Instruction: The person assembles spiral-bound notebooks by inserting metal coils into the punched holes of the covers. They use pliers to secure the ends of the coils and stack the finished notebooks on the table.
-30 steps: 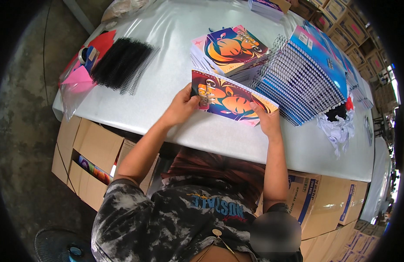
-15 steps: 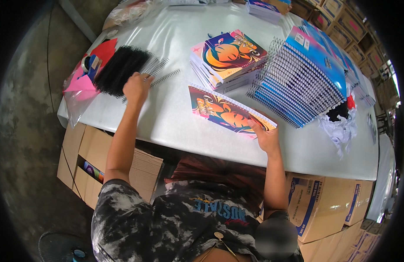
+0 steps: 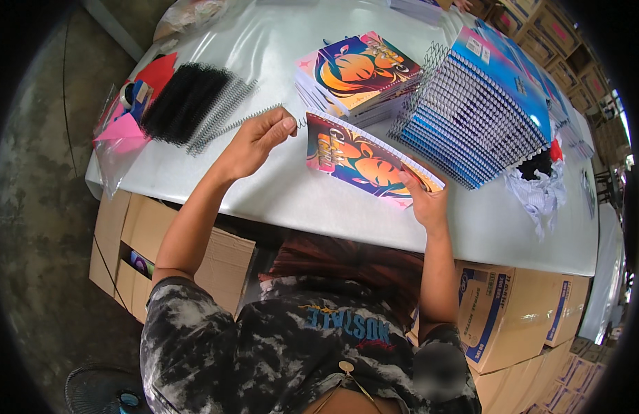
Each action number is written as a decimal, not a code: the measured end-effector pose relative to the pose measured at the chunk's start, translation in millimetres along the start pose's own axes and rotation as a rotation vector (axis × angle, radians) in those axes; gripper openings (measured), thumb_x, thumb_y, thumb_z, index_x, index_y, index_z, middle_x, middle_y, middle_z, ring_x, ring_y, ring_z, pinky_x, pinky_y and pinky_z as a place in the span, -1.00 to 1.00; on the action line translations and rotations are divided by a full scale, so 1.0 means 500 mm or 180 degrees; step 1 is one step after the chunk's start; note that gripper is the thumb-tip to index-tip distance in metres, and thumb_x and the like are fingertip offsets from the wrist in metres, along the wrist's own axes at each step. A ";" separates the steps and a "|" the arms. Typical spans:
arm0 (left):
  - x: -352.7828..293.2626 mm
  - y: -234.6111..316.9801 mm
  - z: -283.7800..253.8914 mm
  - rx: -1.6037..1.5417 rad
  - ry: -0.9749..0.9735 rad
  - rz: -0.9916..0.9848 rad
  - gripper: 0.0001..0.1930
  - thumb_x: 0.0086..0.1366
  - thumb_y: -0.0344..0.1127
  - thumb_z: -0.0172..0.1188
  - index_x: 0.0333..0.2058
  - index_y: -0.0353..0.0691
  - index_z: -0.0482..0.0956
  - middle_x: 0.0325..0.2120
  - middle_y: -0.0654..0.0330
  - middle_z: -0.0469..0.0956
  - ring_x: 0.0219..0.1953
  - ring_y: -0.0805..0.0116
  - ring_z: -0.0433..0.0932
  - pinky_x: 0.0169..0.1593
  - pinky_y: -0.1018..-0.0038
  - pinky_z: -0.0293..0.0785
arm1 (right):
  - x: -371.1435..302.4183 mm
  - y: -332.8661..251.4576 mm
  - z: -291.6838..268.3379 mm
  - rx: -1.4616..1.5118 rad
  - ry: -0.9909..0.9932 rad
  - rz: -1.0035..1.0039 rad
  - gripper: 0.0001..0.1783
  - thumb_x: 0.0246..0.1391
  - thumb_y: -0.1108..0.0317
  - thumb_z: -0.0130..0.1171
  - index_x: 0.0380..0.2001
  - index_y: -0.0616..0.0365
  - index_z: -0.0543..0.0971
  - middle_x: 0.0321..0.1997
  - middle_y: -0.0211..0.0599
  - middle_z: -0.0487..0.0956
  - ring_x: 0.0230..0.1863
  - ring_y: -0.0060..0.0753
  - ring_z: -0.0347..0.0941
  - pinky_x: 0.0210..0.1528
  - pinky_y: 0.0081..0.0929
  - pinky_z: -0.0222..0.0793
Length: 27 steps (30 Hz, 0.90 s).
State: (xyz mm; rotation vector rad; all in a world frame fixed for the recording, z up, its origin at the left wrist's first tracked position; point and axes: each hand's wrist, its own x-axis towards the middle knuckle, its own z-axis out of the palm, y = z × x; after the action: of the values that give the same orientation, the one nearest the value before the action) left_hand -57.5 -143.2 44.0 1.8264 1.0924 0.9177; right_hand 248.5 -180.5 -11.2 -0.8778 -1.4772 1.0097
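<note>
Grasping 1 thin wire coil [image 3: 247, 118] in the left hand [image 3: 262, 141], with fingers curled tight. Trailing leftward from the grip, with the other tip just beside the upper left corner of the illustrated notebook [image 3: 371, 162]. Gripping the right end of that cover in the right hand [image 3: 428, 201], thumb laid on top. Held slantwise over the white table [image 3: 278, 200], punched edge toward the far side.

Printed in pale, ornate lettering at the cover's left, and again on top of the matching stack [image 3: 364, 72] behind. Bearing 2 white labels on the blue spiral-bound pile [image 3: 478, 117]. Marked with dark-blue bands and printing on the cartons [image 3: 502, 314] below, and with blue and red lettering, inverted, on the shirt [image 3: 285, 345].

Hemmed in at right by the blue pile, near the right hand. Opening out at left in bare tabletop toward the black coil bundle [image 3: 185, 103], and narrowly in front, down to the table's curved near edge.
</note>
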 end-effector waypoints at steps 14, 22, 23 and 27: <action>0.006 -0.001 -0.009 -0.1810 0.0771 -0.1091 -0.60 0.38 -0.06 -0.24 -0.27 -0.29 0.42 -0.51 0.28 0.35 -0.43 0.53 0.28 -0.34 0.60 0.19 | -0.003 0.002 -0.004 0.0094 0.0066 -0.0001 -0.68 0.04 0.47 0.15 -0.10 0.31 0.50 -0.21 -0.30 0.57 -0.23 -0.62 0.44 -0.14 -0.65 0.36; -0.113 -0.057 0.121 0.2645 -0.0541 0.1389 -0.59 0.18 -0.32 0.04 0.04 -0.08 0.31 -0.02 0.05 0.28 0.07 0.06 0.22 0.16 0.11 0.03 | -0.005 -0.001 -0.014 0.0042 0.0131 0.0015 -0.69 0.03 0.49 0.14 -0.11 0.32 0.50 -0.22 -0.31 0.57 -0.24 -0.64 0.43 -0.15 -0.68 0.36; -0.119 -0.054 0.143 0.2722 -0.0633 0.1336 -0.62 0.21 -0.33 0.03 0.03 -0.06 0.31 -0.04 0.04 0.29 0.06 0.10 0.23 0.17 0.10 0.02 | -0.002 -0.002 -0.015 -0.0009 0.0139 0.0022 -0.69 0.03 0.49 0.14 -0.11 0.33 0.50 -0.22 -0.31 0.57 -0.24 -0.64 0.43 -0.15 -0.68 0.36; -0.090 -0.069 0.135 0.1858 -0.0689 0.0972 -0.74 0.25 -0.30 -0.01 -0.09 -0.16 0.37 -0.21 0.10 0.39 -0.12 0.22 0.36 -0.01 0.30 0.23 | -0.002 -0.003 -0.015 0.0042 0.0173 0.0050 -0.69 0.03 0.48 0.15 -0.11 0.33 0.50 -0.23 -0.32 0.56 -0.25 -0.65 0.42 -0.16 -0.68 0.36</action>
State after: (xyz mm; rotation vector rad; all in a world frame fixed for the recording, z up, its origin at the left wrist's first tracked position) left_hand -26.5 -191.6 -22.8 2.5600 1.0261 0.5739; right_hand 256.0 -181.1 -9.7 -0.9018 -1.4187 0.9986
